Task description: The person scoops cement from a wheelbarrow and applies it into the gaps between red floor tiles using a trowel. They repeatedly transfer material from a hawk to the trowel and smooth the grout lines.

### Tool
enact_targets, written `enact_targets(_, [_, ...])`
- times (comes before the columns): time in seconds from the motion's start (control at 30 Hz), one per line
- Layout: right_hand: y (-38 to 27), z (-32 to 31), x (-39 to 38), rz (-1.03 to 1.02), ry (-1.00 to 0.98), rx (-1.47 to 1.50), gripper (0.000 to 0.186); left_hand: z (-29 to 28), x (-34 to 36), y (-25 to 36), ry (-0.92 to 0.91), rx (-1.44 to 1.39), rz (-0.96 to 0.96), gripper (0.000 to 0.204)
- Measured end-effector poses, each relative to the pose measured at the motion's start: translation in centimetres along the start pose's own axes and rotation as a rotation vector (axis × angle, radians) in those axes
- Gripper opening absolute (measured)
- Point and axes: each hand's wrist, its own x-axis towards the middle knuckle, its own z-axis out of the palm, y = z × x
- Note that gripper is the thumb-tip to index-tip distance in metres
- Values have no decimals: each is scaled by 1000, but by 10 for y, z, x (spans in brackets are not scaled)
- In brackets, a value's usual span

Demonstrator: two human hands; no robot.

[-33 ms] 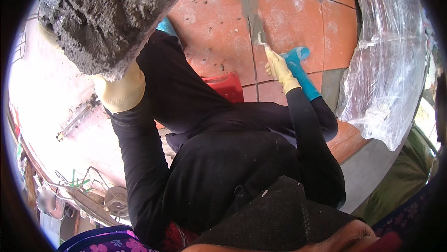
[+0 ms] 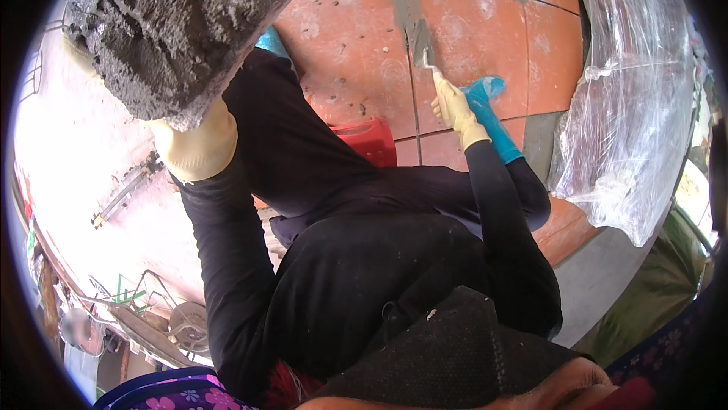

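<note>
Curled fingers of the right hand (image 2: 456, 111) gripped the trowel (image 2: 426, 58); tilting the left hand (image 2: 199, 145) (its fingers hidden, state unclear) could spill mortar (image 2: 171, 27).

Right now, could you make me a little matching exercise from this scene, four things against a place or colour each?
Things:
1. Trowel
2. Grey mortar
3. Boots
4. Floor tiles

Places and colours:
A. Orange-red
B. In the right hand
C. Bright blue
D. Just above the left hand in the picture

Pairs: 1-B, 2-D, 3-C, 4-A
</note>
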Motion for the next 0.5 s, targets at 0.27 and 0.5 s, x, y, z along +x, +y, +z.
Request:
enact_targets(0.27, [-2, 26, 38, 106, -6, 133, 57, -12, 5, 2, -20, -47, -1, 84])
enact_targets(0.5, [-16, 28, 5, 26, -30, 12, 56, -13, 1, 5, -40, -124, -27, 86])
